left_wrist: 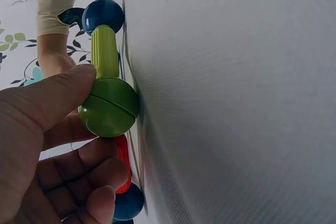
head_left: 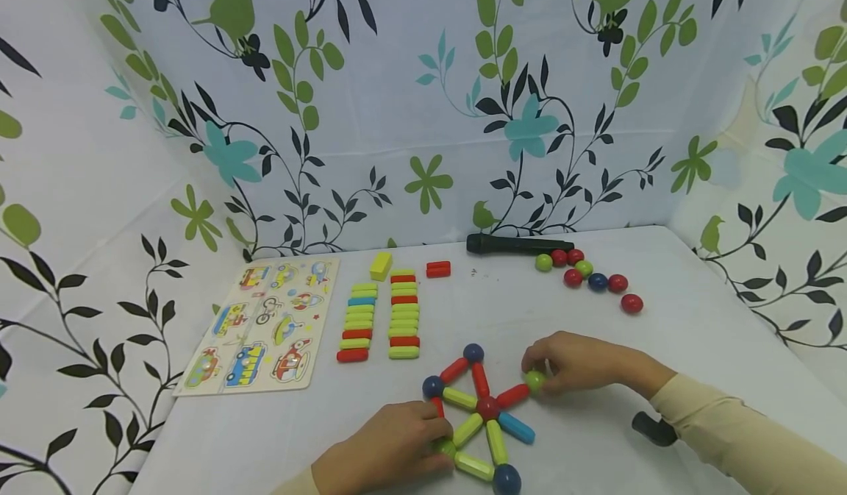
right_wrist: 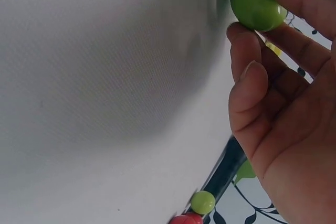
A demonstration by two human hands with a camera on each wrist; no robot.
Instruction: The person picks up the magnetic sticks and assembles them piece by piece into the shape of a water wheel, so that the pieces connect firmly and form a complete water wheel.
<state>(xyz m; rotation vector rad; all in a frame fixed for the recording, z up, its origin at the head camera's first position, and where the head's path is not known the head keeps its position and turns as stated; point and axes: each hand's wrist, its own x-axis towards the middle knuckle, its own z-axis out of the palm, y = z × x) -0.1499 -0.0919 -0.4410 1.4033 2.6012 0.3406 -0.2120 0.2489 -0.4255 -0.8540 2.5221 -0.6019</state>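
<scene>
A wheel-shaped figure of toy rods and balls lies on the table, with a red ball point(head_left: 487, 407) at its hub. My right hand point(head_left: 574, 366) pinches a green ball point(right_wrist: 257, 3) at the outer end of a red rod point(head_left: 513, 396). At the figure's near left, my left hand point(head_left: 392, 445) holds another green ball point(left_wrist: 109, 107) between thumb and fingers. A yellow-green rod point(head_left: 474, 466) runs from that ball to a blue ball point(head_left: 506, 479). The blue rod point(head_left: 517, 428) points outward from the hub, its outer end without a ball.
Two columns of rods point(head_left: 404, 321) lie beyond the figure, near a yellow block point(head_left: 381, 266) and red rods point(head_left: 438, 269). Left of them is a vehicle puzzle board point(head_left: 265, 326). Loose balls point(head_left: 598, 282) and a black microphone point(head_left: 516, 244) lie at the back right.
</scene>
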